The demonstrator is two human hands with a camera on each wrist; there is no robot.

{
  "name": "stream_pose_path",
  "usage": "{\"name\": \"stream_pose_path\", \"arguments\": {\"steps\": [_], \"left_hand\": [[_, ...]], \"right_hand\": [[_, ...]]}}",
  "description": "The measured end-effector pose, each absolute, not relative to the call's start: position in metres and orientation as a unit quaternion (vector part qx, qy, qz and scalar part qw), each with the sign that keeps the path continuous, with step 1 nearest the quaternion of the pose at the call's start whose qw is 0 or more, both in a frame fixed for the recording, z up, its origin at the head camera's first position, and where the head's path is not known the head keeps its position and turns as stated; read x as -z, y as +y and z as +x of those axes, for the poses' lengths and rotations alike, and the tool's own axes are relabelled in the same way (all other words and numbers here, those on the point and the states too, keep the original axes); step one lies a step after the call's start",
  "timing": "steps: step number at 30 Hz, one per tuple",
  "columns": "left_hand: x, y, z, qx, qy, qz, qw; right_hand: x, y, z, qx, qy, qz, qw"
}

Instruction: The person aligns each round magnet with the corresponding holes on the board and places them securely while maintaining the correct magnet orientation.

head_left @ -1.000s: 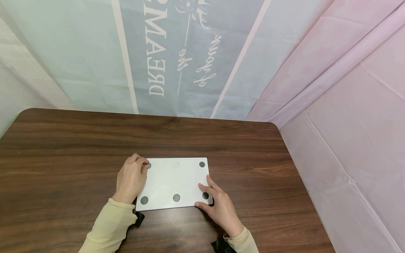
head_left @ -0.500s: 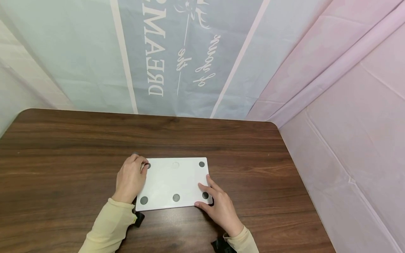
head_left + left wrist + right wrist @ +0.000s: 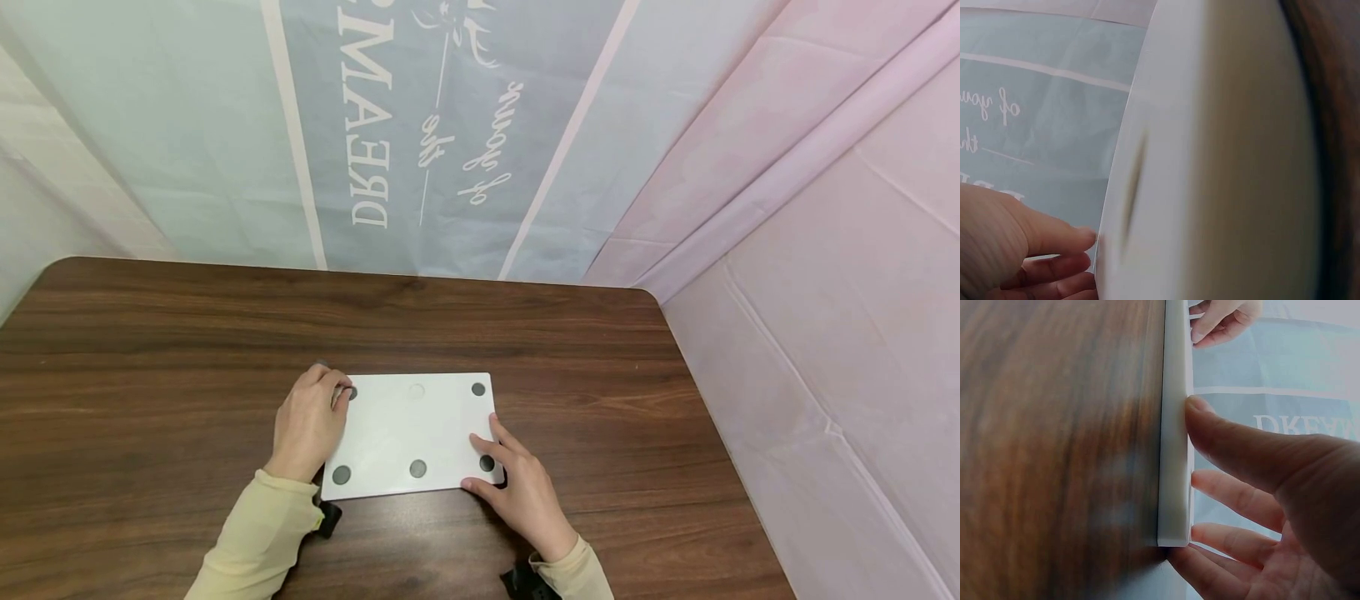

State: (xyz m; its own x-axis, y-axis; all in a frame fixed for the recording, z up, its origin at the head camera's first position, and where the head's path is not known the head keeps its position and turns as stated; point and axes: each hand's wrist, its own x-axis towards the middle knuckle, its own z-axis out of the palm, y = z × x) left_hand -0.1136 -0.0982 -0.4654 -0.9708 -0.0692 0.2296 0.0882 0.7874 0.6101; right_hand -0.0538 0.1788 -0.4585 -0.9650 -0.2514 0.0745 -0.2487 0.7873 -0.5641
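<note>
A flat white rectangular slab (image 3: pixel 390 433), its thick side showing in the right wrist view, lies on the table. Dark round discs sit near its corners and edges, such as the near middle disc (image 3: pixel 417 469); a faint ring marks the far middle. My left hand (image 3: pixel 306 425) has curled fingers, with thumb and forefinger pinching at the far-left disc (image 3: pixel 354 392). A small grey piece (image 3: pixel 322 364) peeks out past its knuckles, mostly hidden. At the near right corner, my right hand (image 3: pixel 521 492) rests spread fingertips and thumb on the slab, around the near-right disc (image 3: pixel 487 463).
The brown wood-grain table (image 3: pixel 187 333) extends around the slab on all sides. Beyond its far edge hangs a pale blue cloth (image 3: pixel 450 242) with lettering, and a pinkish cloth (image 3: pixel 825 333) hangs along the right. Black wrist straps (image 3: pixel 330 517) show under the sleeves.
</note>
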Motion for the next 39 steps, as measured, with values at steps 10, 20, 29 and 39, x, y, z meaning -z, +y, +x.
{"name": "stream_pose_path", "arguments": {"steps": [10, 20, 29, 39], "left_hand": [[0.4642, -0.1014, -0.1153, 0.329, -0.932, 0.003, 0.152], [0.4645, -0.1028, -0.1173, 0.321, -0.935, 0.011, 0.154], [0.4636, -0.104, -0.1181, 0.319, -0.937, 0.011, 0.141], [0.4641, -0.1083, -0.1196, 0.317, -0.941, 0.002, 0.119]], "right_hand": [[0.4579, 0.1783, -0.0542, 0.298, 0.946, -0.129, 0.006], [0.4611, 0.1789, -0.0542, 0.295, 0.945, -0.138, -0.006], [0.461, 0.1794, -0.053, 0.295, 0.945, -0.137, -0.009], [0.4613, 0.1795, -0.0533, 0.295, 0.945, -0.14, -0.012]]}}
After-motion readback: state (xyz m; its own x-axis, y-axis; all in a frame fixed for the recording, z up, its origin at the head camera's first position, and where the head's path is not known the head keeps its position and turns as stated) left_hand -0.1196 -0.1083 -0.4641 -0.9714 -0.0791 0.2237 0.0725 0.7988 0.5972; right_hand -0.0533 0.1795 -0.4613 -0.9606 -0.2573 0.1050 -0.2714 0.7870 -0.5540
